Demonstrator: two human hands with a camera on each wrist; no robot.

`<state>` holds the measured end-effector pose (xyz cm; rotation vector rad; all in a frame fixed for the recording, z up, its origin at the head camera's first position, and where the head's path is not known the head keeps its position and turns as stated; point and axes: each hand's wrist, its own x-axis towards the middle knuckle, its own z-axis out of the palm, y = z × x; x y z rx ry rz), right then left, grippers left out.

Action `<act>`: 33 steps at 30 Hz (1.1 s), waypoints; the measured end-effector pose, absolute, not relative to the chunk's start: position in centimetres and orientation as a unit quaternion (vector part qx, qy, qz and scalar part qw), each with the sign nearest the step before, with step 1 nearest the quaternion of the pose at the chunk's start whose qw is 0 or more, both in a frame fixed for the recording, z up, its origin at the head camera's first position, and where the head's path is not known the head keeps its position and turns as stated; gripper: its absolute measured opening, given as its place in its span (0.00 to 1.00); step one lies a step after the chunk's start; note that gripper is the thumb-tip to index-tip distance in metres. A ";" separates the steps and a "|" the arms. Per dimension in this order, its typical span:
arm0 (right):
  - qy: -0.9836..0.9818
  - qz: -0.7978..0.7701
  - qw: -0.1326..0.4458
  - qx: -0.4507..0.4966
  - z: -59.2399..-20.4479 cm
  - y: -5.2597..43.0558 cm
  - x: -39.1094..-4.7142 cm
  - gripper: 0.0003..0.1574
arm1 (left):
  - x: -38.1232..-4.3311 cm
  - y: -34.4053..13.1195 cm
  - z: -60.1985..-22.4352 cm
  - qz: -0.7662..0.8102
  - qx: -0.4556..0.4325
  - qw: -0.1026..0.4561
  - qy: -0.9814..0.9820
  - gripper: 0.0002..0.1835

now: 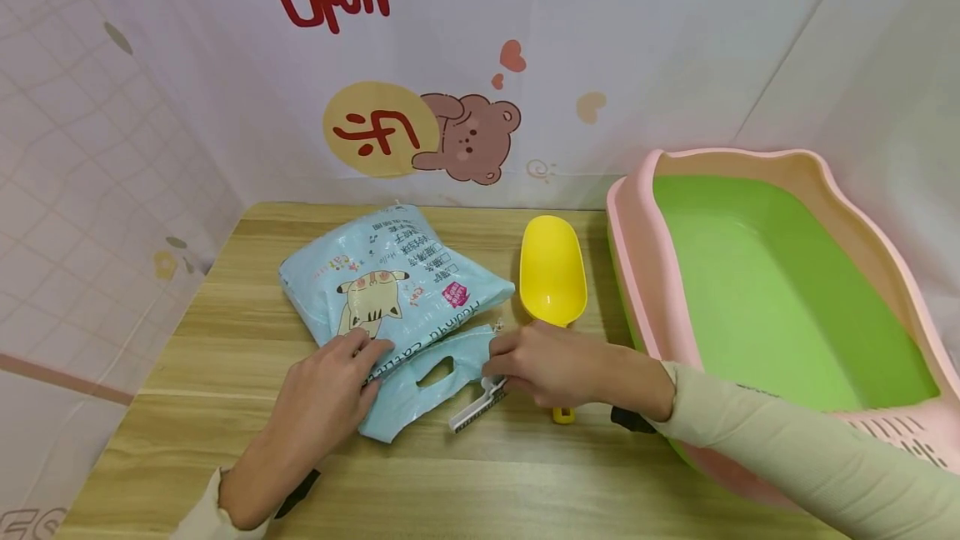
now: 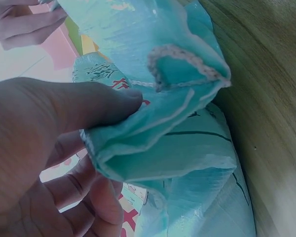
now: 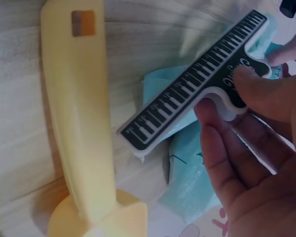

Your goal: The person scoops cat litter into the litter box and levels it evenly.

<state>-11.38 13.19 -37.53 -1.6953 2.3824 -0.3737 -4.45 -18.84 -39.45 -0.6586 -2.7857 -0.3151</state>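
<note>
A light blue bag of cat litter [image 1: 390, 261] with a cartoon cat lies on the wooden table. Its top flap, with a handle hole cut through it, points toward me. My left hand [image 1: 322, 398] pinches the folded edge near the left end; in the left wrist view the thumb lies on top of the creased plastic [image 2: 187, 133], close to a stitched string loop [image 2: 180, 52]. Between thumb and fingers, my right hand [image 1: 555, 365] holds a spring clip [image 3: 195, 81] printed with black and white piano keys. The clip overlaps the right part of the flap in the head view.
A yellow scoop [image 1: 551, 265] lies right of the bag, its handle [image 3: 81, 108] passing beneath my right hand. Farther right stands a large litter box with a pink rim [image 1: 663, 282] and green base, under my right forearm. A printed cloth [image 1: 637, 40] hangs behind the table.
</note>
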 end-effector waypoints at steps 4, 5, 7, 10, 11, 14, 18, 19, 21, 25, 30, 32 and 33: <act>0.802 -0.111 0.125 -0.574 -37.8 13.2 -11.4 0.15 | -4.4 -18.8 -39.4 -0.110 -0.226 0.130 -0.959 0.25; 0.801 -0.108 0.131 -0.574 -37.8 13.2 -11.4 0.16 | -4.4 -18.8 -39.4 -0.111 -0.225 0.130 -0.959 0.25; 0.802 -0.102 0.139 -0.573 -37.9 13.2 -11.5 0.17 | -4.4 -18.8 -39.4 -0.113 -0.226 0.130 -0.959 0.25; 0.799 -0.094 0.143 -0.576 -38.1 13.3 -11.7 0.17 | -4.4 -18.8 -39.4 -0.113 -0.225 0.130 -0.959 0.25; 0.799 -0.091 0.142 -0.578 -38.2 13.3 -11.7 0.17 | -4.4 -18.8 -39.4 -0.113 -0.225 0.129 -0.959 0.25; 0.796 -0.083 0.138 -0.584 -38.3 13.4 -12.1 0.16 | -4.4 -18.8 -39.3 -0.113 -0.224 0.129 -0.959 0.25; 0.797 -0.076 0.140 -0.583 -38.5 13.6 -12.5 0.17 | -4.3 -18.8 -39.3 -0.112 -0.223 0.131 -0.960 0.24; 0.797 -0.076 0.142 -0.582 -38.5 13.6 -12.6 0.17 | -4.3 -18.8 -39.3 -0.112 -0.222 0.131 -0.960 0.24; 0.798 -0.073 0.147 -0.579 -38.6 13.7 -12.8 0.18 | -4.3 -18.8 -39.4 -0.111 -0.222 0.131 -0.960 0.24; 0.798 -0.067 0.147 -0.580 -38.8 13.9 -13.2 0.16 | -4.3 -18.8 -39.4 -0.109 -0.219 0.128 -0.961 0.24; 0.798 -0.052 0.145 -0.582 -38.9 14.2 -13.8 0.12 | -4.4 -18.8 -39.3 -0.108 -0.217 0.122 -0.962 0.24; 0.798 -0.046 0.149 -0.582 -38.9 14.3 -14.1 0.12 | -4.4 -18.8 -39.3 -0.109 -0.217 0.121 -0.963 0.24; 0.799 -0.044 0.152 -0.581 -38.9 14.4 -14.2 0.12 | -4.4 -18.8 -39.3 -0.109 -0.216 0.121 -0.963 0.23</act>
